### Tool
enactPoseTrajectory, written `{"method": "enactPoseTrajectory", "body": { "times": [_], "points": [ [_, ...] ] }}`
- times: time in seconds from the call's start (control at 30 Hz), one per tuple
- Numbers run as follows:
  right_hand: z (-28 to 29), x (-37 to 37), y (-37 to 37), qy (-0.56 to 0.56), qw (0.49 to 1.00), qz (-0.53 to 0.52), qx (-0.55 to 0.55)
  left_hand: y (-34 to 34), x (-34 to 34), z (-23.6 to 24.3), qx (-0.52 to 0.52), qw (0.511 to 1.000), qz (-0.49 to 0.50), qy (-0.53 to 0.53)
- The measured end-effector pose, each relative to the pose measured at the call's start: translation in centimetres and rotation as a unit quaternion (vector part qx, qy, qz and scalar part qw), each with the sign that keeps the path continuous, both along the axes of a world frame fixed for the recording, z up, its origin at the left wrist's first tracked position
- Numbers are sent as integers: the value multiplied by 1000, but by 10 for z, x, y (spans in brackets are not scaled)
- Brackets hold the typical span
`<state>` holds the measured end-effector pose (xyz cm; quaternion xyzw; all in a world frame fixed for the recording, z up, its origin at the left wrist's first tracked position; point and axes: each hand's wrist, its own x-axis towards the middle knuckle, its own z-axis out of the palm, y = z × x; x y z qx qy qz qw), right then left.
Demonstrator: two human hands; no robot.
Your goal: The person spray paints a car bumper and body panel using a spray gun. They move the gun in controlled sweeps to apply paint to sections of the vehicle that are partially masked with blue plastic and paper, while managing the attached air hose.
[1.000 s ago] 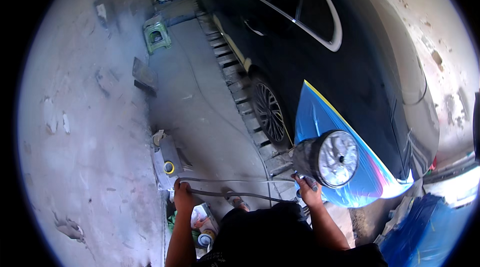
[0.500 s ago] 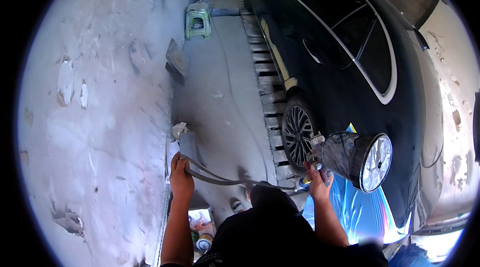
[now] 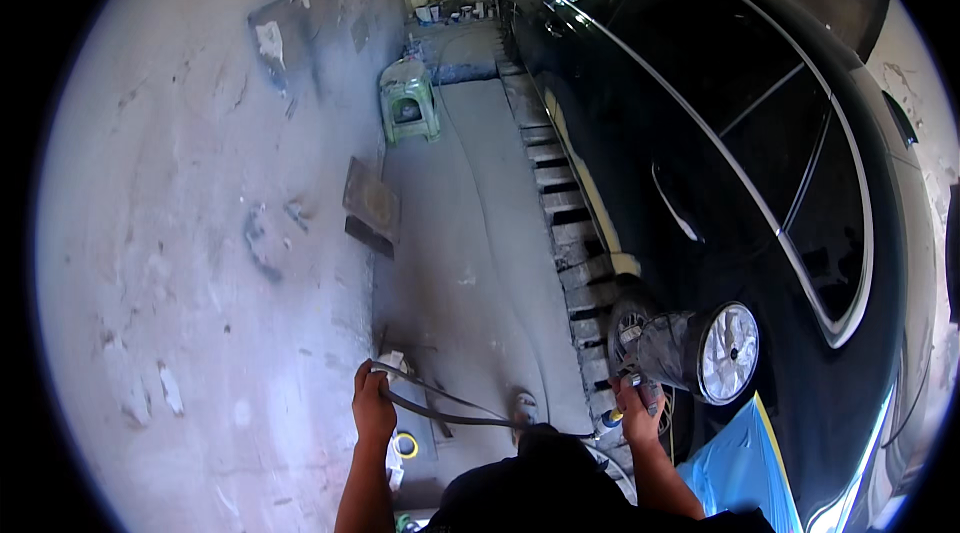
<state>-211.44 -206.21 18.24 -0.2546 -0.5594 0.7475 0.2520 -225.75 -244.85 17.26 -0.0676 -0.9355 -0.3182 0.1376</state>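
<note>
My left hand [image 3: 374, 413] is closed around a dark air hose [image 3: 450, 420] beside the wall. The hose forms a loop there and runs across in front of my body toward my right hand [image 3: 640, 418]. That hand grips a spray gun [image 3: 630, 369] by its handle. On the gun sits a large, paint-stained cup [image 3: 668, 348], tilted to the right, its round silvery lid [image 3: 729, 353] facing me. Behind the cup, without visible contact, is the side of a dark car [image 3: 640, 193]. The gun partly hides the rear wheel [image 3: 628, 323].
Blue masking film [image 3: 735, 463] hangs at the car's lower rear. Slatted boards [image 3: 566, 203] line the car's side. A green stool [image 3: 408, 103] and a leaning board [image 3: 371, 205] stand by the stained wall [image 3: 200, 233]. A yellow tape ring [image 3: 406, 446] lies near my left forearm.
I have moved forward along the car; stool, board and wheel now appear lower and nearer. Both hands keep their hold on the hose and spray gun.
</note>
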Motion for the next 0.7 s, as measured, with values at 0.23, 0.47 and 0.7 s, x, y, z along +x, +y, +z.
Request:
{"method": "enactPoseTrajectory", "body": {
  "times": [0.23, 0.47, 0.7],
  "points": [
    [21, -148, 21, -52, 998, -26, -5, 20, -131, 15, 48, 998, 23, -20],
    [12, -301, 26, -95, 995, -34, 11, 23, -282, -10, 64, 997, 24, -20],
    [53, -454, 38, 0, 997, -55, 48, 32, -461, 13, 72, 997, -5, 11]
  ]
}}
